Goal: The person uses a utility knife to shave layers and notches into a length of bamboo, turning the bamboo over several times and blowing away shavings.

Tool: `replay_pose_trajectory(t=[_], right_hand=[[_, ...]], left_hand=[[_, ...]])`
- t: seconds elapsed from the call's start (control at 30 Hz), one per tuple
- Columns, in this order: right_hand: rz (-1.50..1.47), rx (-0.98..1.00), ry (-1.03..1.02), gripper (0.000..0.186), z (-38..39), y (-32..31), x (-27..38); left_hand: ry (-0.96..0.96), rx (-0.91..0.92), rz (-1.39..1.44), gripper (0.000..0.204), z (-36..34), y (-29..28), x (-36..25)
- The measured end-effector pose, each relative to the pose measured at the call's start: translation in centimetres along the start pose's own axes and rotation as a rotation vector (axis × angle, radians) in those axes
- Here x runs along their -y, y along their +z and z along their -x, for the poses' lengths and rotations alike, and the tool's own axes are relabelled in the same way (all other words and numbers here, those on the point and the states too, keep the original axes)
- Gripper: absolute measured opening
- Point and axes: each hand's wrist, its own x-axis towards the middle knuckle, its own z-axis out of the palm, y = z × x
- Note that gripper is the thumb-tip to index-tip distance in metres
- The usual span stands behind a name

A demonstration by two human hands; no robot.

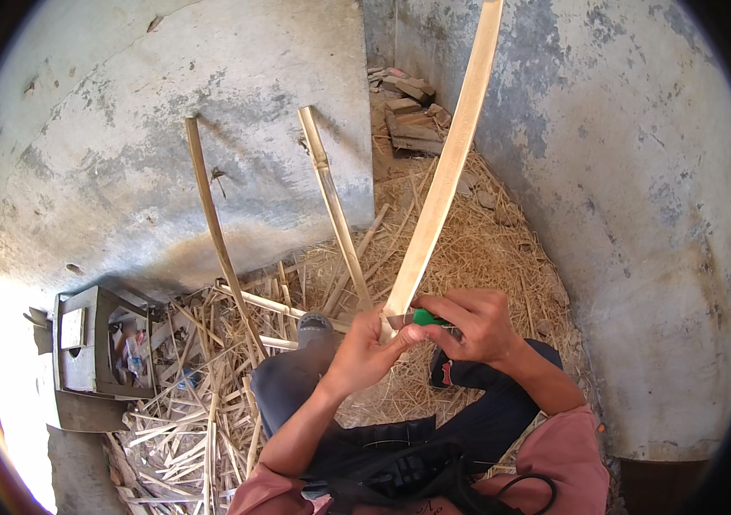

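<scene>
A long, pale, flat bamboo strip slants up and away from my lap toward the top of the view. My left hand is closed round its near end, thumb stretched toward the right hand. In my right hand is a knife with a green handle, gripped with the fingers wrapped round it. Its short blade lies against the strip's near end, beside my left thumb. Part of the blade and the strip's very end are hidden by my fingers.
Two bamboo poles lean on the back wall. Split pieces and shavings cover the floor. At the left stands a grey box with odds and ends inside. Bricks lie in the far corner; a wall rises at right.
</scene>
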Motion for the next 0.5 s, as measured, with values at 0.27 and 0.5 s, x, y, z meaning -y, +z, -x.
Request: replay_pose_trajectory(t=[0.27,0.5], right_hand=[[0.021,0.006,0.005,0.029,0.07,0.27,0.18],[0.074,-0.03,0.036,0.027,0.08,0.06,0.1]], left_hand=[[-0.038,-0.032,-0.094,0.04,0.28,-0.6,0.12],[-0.075,-0.009,-0.151,0.043,0.26,-0.91,-0.12]])
